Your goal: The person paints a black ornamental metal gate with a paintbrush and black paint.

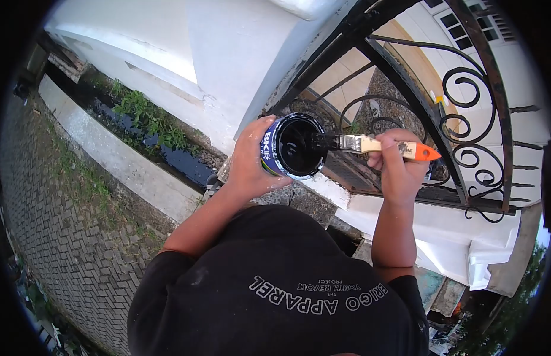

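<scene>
My left hand (250, 159) is wrapped round a paint can (267, 146) with a blue label, held in front of my chest. Black paint (298, 148) fills the inside of the can, and dark smears coat its rim. In my right hand (400, 169) is a paintbrush (370, 144) with a pale wooden handle and an orange tip, fingers closed on the handle. Its black-coated bristles reach over the right side of the can's rim, and paint marks the ferrule.
A black wrought-iron gate (400, 89) with scrolls stands just beyond my hands. White walls (240, 53) rise beside it. To the left run a water-filled ditch (151, 151) with green plants, a concrete kerb (103, 151) and block paving (67, 213).
</scene>
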### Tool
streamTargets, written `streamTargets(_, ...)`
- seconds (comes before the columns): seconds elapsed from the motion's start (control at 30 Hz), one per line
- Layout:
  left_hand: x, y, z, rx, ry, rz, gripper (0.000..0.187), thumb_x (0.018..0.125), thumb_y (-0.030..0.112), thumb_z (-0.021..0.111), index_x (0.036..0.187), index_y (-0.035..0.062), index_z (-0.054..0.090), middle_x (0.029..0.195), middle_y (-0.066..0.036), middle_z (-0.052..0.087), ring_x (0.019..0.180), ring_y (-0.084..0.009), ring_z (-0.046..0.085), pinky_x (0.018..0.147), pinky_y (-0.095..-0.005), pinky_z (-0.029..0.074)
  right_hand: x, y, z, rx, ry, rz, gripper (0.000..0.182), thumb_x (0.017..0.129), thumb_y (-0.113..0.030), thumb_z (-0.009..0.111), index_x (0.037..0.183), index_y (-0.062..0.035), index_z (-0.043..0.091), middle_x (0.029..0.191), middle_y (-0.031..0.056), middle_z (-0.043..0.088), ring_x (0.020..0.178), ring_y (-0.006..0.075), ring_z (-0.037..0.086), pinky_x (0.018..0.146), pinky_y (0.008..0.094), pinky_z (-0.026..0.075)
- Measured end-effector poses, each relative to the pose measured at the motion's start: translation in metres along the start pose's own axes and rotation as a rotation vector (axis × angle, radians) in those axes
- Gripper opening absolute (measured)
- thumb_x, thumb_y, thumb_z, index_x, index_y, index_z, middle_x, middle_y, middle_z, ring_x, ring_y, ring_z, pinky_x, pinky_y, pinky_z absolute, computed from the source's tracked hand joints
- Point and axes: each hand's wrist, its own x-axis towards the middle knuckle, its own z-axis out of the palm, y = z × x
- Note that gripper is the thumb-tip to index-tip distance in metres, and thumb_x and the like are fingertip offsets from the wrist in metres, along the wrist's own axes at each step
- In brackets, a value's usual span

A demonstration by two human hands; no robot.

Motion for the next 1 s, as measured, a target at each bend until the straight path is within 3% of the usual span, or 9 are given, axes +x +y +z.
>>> streamTargets(0.1, 0.001, 0.002, 0.002, -0.002, 0.003, -0.072, 0.11, 0.049, 0.025, 0.095, 0.144, 0.0058, 0.042, 0.142, -0.019, 0.052, 0.131, -0.0396, 0.051, 0.111, -0.0479, 0.04, -0.003, 0.029, -0.013, 0.231, 0.08, 0.145, 0.01, 0.098, -0.007, 0.062, 0.1, 0.0025, 0.063, 0.079, 0.0128, 0.067, 0.058, 0.017, 0.063, 0.053, 0.0294, 0.05)
streamTargets(0.23, 0.005, 0.004, 0.004, 0.047, 0.022, -0.054, 0.11, 0.049, 0.025, 0.095, 0.144, 0.0052, 0.043, 0.142, -0.019, 0.052, 0.131, -0.0394, 0.051, 0.111, -0.0471, 0.04, -0.011, 0.052, -0.024, 0.306, 0.178, 0.118, 0.011, 0.099, -0.008, 0.061, 0.1, 0.0029, 0.062, 0.076, 0.014, 0.066, 0.057, 0.0185, 0.063, 0.052, 0.031, 0.051)
streamTargets(0.4, 0.007, 0.003, 0.01, -0.037, -0.021, -0.212, 0.114, 0.053, 0.028, 0.098, 0.146, 0.0029, 0.038, 0.14, -0.02, 0.052, 0.131, -0.0365, 0.052, 0.111, -0.0458, 0.041, -0.015, 0.069, -0.035, 0.385, 0.211, 0.152, 0.014, 0.101, -0.014, 0.06, 0.101, -0.0002, 0.062, 0.075, 0.0112, 0.065, 0.057, 0.0187, 0.062, 0.054, 0.0321, 0.051)
streamTargets(0.47, 0.006, 0.001, 0.018, -0.166, 0.011, -0.272, 0.116, 0.053, 0.029, 0.099, 0.147, 0.0021, 0.036, 0.139, -0.02, 0.051, 0.13, -0.0343, 0.053, 0.111, -0.0448, 0.041, -0.018, 0.075, -0.033, 0.696, 0.353, 0.387, 0.018, 0.102, -0.023, 0.059, 0.102, -0.0045, 0.063, 0.076, 0.0078, 0.066, 0.061, 0.0179, 0.061, 0.058, 0.0319, 0.05)
streamTargets(0.5, 0.006, 0.0, 0.02, -0.296, 0.039, -0.338, 0.118, 0.054, 0.031, 0.1, 0.148, 0.0013, 0.034, 0.139, -0.02, 0.051, 0.13, -0.0322, 0.053, 0.11, -0.0438, 0.042, -0.018, 0.08, -0.034, 0.695, 0.347, 0.381, 0.018, 0.102, -0.023, 0.059, 0.102, -0.0045, 0.063, 0.076, 0.0078, 0.066, 0.061, 0.0179, 0.061, 0.058, 0.0319, 0.05)
streamTargets(0.57, 0.009, -0.003, 0.02, -0.322, 0.052, -0.318, 0.12, 0.054, 0.031, 0.101, 0.148, 0.0002, 0.032, 0.138, -0.019, 0.051, 0.129, -0.0291, 0.054, 0.109, -0.0418, 0.043, -0.017, 0.087, -0.033, 0.896, 0.388, 0.577, 0.02, 0.103, -0.028, 0.058, 0.104, -0.0086, 0.064, 0.076, 0.0043, 0.066, 0.066, 0.017, 0.061, 0.061, 0.0311, 0.049)
streamTargets(0.77, 0.009, -0.007, 0.008, -0.416, 0.057, -0.296, 0.121, 0.055, 0.028, 0.1, 0.149, -0.0022, 0.03, 0.138, -0.018, 0.051, 0.13, -0.0271, 0.054, 0.111, -0.0402, 0.043, 0.015, 0.08, -0.022, 0.966, 0.348, 0.463, 0.02, 0.103, -0.028, 0.058, 0.107, -0.0095, 0.063, 0.079, 0.0021, 0.066, 0.07, 0.0155, 0.063, 0.062, 0.0296, 0.051)
streamTargets(1.0, 0.007, -0.016, -0.016, -0.307, 0.035, -0.277, 0.118, 0.055, 0.028, 0.099, 0.148, -0.0032, 0.032, 0.135, -0.019, 0.054, 0.127, -0.0278, 0.056, 0.11, -0.0404, 0.043, 0.056, 0.063, -0.014, 0.985, 0.321, 0.336, 0.019, 0.103, -0.027, 0.059, 0.106, -0.009, 0.064, 0.079, 0.0017, 0.066, 0.071, 0.0147, 0.066, 0.063, 0.0285, 0.055)
